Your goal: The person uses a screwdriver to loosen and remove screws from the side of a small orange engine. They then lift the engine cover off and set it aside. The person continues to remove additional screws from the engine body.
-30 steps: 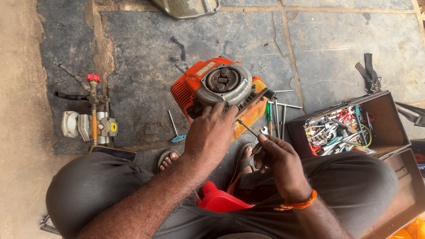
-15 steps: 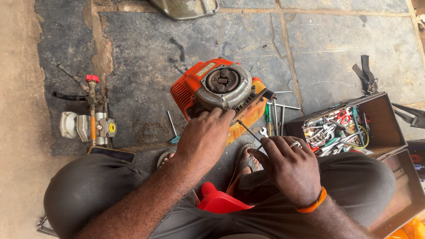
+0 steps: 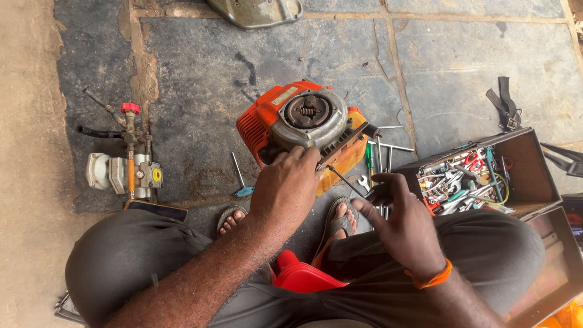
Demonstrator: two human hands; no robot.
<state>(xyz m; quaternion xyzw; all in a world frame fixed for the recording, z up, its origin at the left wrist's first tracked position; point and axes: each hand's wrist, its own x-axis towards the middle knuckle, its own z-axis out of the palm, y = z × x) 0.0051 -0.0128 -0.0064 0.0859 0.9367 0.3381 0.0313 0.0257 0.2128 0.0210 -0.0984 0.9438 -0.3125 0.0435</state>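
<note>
An orange small engine (image 3: 267, 121) with a round grey metal clutch housing (image 3: 311, 116) lies on the stone floor in front of my knees. My left hand (image 3: 285, 191) rests on its near edge, fingers gripping the housing. My right hand (image 3: 401, 218) is just to the right, fingers curled around the handle of a thin dark screwdriver (image 3: 345, 180) whose shaft points up-left at the engine's lower side. A red plastic piece (image 3: 300, 276) sits between my legs.
A brown toolbox (image 3: 522, 176) full of several tools stands open at the right. Loose wrenches and keys (image 3: 382, 152) lie beside the engine. A small pump with a red knob (image 3: 124, 167) sits at the left, a blue-handled tool (image 3: 240, 179) near my foot.
The view has shifted slightly. My right hand has drawn a little right and down along the screwdriver; my left hand stays on the engine.
</note>
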